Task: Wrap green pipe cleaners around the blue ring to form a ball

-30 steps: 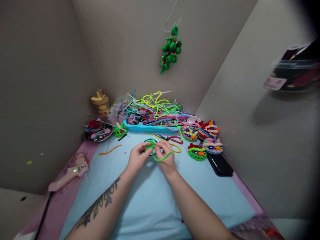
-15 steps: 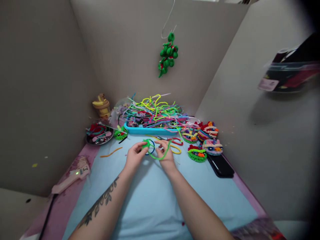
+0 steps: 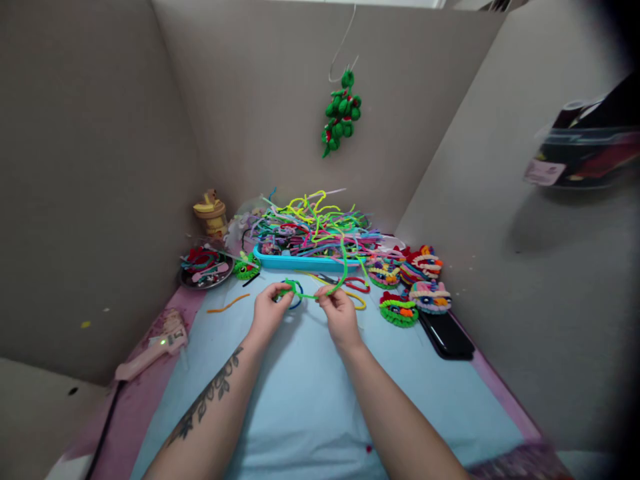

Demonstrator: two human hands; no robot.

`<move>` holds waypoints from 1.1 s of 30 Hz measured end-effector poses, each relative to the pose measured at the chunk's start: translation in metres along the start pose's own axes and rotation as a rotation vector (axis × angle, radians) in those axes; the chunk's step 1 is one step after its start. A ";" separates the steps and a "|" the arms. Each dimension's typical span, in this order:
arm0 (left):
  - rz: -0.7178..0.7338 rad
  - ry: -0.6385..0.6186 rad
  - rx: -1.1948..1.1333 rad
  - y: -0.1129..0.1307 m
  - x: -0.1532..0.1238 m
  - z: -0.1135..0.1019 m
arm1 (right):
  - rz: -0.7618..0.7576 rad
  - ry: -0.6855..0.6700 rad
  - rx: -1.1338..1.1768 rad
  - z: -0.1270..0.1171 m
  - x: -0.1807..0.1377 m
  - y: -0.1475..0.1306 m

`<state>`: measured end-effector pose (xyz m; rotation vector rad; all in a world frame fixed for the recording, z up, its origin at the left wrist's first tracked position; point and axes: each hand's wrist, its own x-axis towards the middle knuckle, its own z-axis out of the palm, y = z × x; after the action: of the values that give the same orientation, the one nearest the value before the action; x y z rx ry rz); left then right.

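Observation:
Over the middle of the light blue cloth, my left hand pinches a small green coiled piece with a blue pipe cleaner loop beside its fingertips. From there a bright green pipe cleaner runs across to my right hand, pinched between thumb and fingers. Its free end rises above that hand toward the tray. Behind the right hand lie scissors with a red and a yellow handle, partly hidden. My fingers cover part of the green coil.
A blue tray heaped with pipe cleaners stands at the back. Several fuzzy colourful pieces sit right, near a black phone. Left are a pink glue gun, a metal dish and an orange pipe cleaner. A green cluster hangs behind.
My right hand now pinches the green pipe cleaner, which hung in a loose loop before. The strand is drawn straighter between my hands, its end pointing up. The view has shifted slightly.

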<state>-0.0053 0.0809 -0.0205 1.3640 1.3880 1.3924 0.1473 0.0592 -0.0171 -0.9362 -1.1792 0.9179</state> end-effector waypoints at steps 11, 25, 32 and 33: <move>-0.161 -0.149 -0.327 0.006 -0.003 0.001 | -0.025 -0.049 -0.335 0.010 0.000 0.013; 0.056 -0.300 -0.099 0.013 -0.009 0.001 | 0.175 0.080 0.058 0.010 0.005 0.025; 0.123 -0.289 -0.060 0.012 -0.012 0.005 | 0.226 0.091 0.091 0.008 0.006 0.029; 0.108 -0.275 -0.074 0.012 -0.012 0.005 | 0.219 0.082 0.055 0.008 0.005 0.029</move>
<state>0.0035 0.0684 -0.0113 1.5352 1.0872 1.2556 0.1381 0.0748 -0.0410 -1.0630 -0.9906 1.0708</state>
